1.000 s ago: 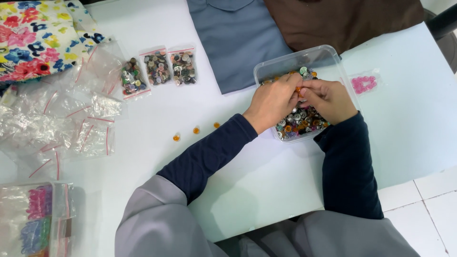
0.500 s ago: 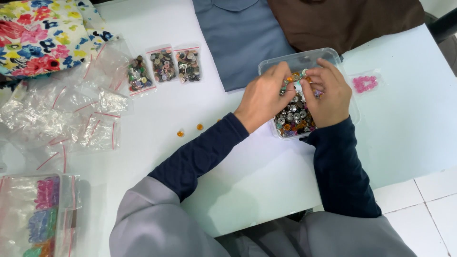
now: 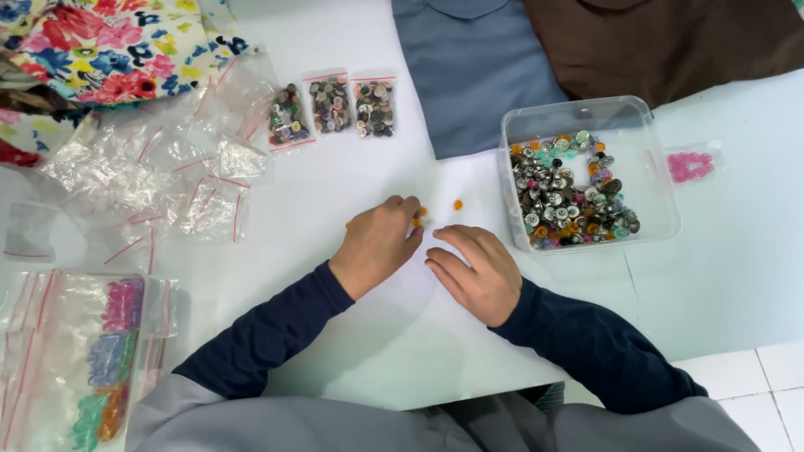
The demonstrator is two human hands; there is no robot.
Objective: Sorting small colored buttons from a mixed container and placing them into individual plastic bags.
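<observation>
Where the white table (image 3: 335, 192) lies bare between the hands and the clear plastic tub (image 3: 586, 125), small orange buttons sit loose: one (image 3: 457, 204) alone, just beyond the right hand (image 3: 471, 272) and apart from it; another (image 3: 421, 213) touching the fingertips of the left hand (image 3: 378, 244). Round items, no long axis. Left hand is the nearer, knuckles up, fingers curled down onto the button; whether it is pinched I cannot tell. Right hand rests flat and loose, fingers apart, holding nothing. Outward: tub of mixed metal and coloured buttons to the right; three filled zip bags (image 3: 332, 107) farther back; empty zip bags (image 3: 167, 176) heaped at left; blue cloth (image 3: 477, 75) beyond.
</observation>
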